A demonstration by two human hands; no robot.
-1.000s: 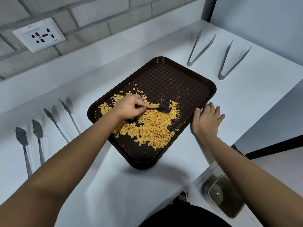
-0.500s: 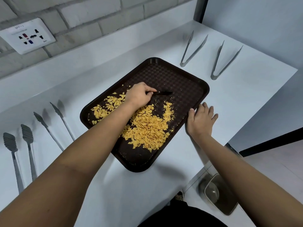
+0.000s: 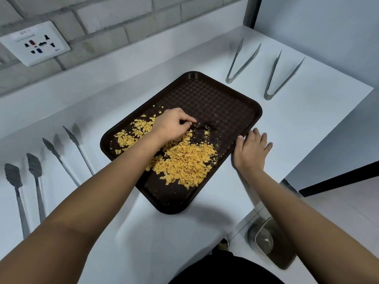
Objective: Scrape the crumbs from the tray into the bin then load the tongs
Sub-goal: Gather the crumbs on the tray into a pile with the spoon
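A dark brown tray [image 3: 225, 95] lies at an angle on the white counter. Yellow crumbs [image 3: 184, 160] are heaped on its near half. My left hand [image 3: 174, 124] is over the tray's middle and grips a thin dark scraper [image 3: 205, 125] whose tip touches the tray floor. My right hand [image 3: 251, 149] rests flat on the counter with its thumb against the tray's right rim. Two metal tongs [image 3: 242, 62] [image 3: 281, 76] lie at the back right. Two more tongs [image 3: 22, 193] [image 3: 67, 154] lie at the left. A metal bin [image 3: 274, 247] stands on the floor below the counter's edge.
A wall socket [image 3: 34, 43] is set in the brick wall at the back left. The counter [image 3: 143, 232] ends at the right, with floor beyond it. A raised white ledge runs along the back.
My left hand has moved the scraper away from the crumb heap toward the tray's far end. The right hand has stayed at the tray's right rim.
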